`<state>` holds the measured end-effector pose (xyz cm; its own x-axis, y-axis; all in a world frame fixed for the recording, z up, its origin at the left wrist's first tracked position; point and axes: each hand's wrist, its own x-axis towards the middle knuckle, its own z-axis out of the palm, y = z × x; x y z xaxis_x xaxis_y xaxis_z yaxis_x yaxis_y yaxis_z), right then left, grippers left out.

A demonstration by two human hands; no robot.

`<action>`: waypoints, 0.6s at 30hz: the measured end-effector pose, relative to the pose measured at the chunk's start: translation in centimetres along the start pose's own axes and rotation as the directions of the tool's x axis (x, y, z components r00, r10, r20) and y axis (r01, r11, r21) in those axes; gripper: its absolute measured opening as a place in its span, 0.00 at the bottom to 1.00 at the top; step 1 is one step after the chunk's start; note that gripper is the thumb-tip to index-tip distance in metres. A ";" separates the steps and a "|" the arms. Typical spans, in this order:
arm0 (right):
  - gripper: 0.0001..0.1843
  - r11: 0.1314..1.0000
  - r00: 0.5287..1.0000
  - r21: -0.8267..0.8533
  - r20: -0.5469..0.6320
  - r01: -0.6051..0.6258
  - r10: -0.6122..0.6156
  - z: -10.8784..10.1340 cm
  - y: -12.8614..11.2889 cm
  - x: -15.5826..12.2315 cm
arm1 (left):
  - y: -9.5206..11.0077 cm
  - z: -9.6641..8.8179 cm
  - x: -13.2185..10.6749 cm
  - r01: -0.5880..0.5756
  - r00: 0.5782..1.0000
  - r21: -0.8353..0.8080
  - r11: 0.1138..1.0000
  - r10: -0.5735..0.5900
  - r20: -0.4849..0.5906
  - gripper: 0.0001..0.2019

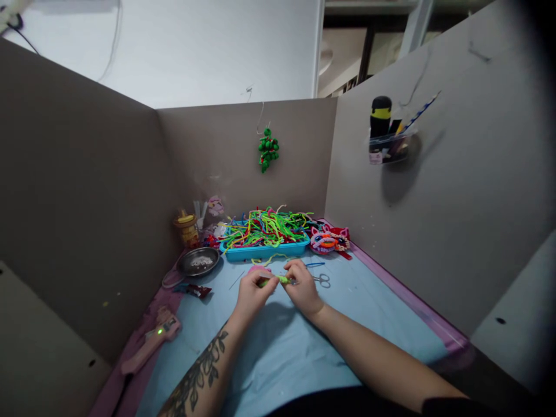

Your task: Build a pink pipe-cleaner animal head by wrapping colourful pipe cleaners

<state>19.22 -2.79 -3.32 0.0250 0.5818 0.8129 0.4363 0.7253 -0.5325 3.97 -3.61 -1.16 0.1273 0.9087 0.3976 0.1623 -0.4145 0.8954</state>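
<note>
My left hand (254, 292) and my right hand (303, 288) meet above the blue cloth, fingertips close together. Pinched between them is a small lime-green yarn piece (283, 279), mostly covered by the fingers. Its exact form is too small to make out. Something pink (259, 269) shows just behind my left fingers. Scissors (322, 280) lie right of my right hand, partly hidden by it. A slim blue tool (315, 264) rests behind them. To the left of my left hand lies a thin needle-like rod (236, 280).
A blue tray (260, 252) heaped with coloured strands stands at the back, with colourful woven figures (329, 240) beside it. At left are a metal dish (198, 262) of white bits, a dark packet (195, 290) and a pink glue gun (152, 341). Grey partitions (243, 150) enclose the table.
</note>
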 end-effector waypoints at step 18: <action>0.14 0.965 0.929 0.164 0.344 -0.205 0.139 -1.0 0.8 0.9 | 0.2 -1.7 0.9 -0.162 0.987 0.168 0.972 0.156 0.049 0.10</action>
<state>20.51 -2.08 -2.74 -0.2252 0.7677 0.5999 0.2686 0.6408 -0.7192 2.49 -2.78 -0.29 0.1989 0.8296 0.5217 0.3016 -0.5583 0.7729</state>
